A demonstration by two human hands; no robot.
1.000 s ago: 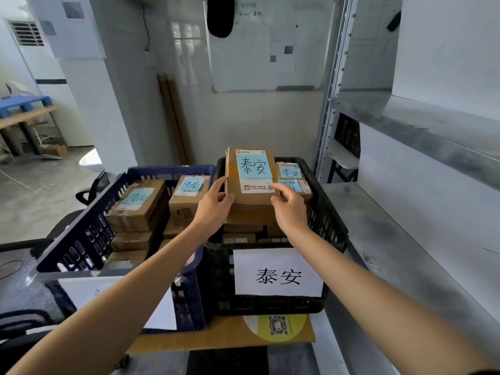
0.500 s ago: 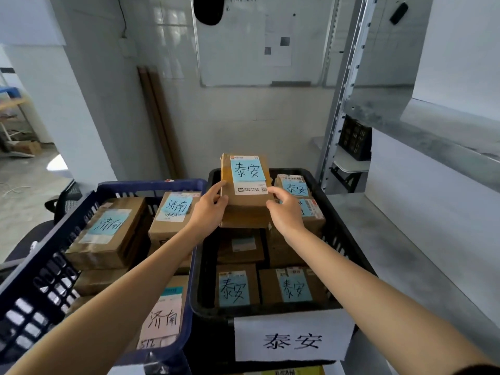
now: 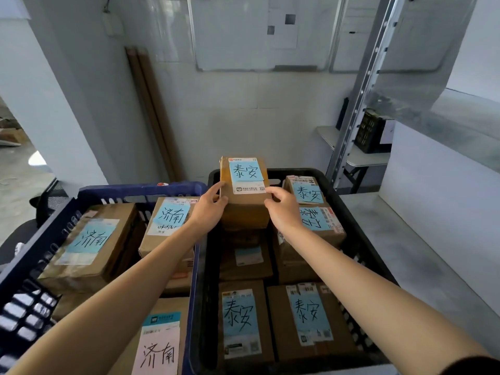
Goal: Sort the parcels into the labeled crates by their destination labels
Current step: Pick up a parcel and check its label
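Centre frame: one brown cardboard parcel with a blue 泰安 label [image 3: 245, 208], over the far end of the black plastic crate [image 3: 295, 172]. Left hand [image 3: 208, 209] grips its left edge and right hand [image 3: 281, 209] its right. Five more parcels show in that crate. The blue plastic crate [image 3: 135, 189] at lower left holds three parcels labelled 济南.

Soft, even daylight fills the room, brightest over the grey concrete floor [image 3: 16, 182] at far left, and it gives the white tiled wall [image 3: 230, 117] a cool bluish cast. A faint sheen lies on the whiteboard [image 3: 235, 36]. Deep shade pools between boxes inside the black plastic crate [image 3: 300, 172]. The brown cardboard parcel [image 3: 244, 209] at centre is crisp and its label is legible. Wide-angle distortion tilts the perforated steel shelf upright [image 3: 359, 104]. The dark blue plastic crate [image 3: 135, 189] smears at lower left.
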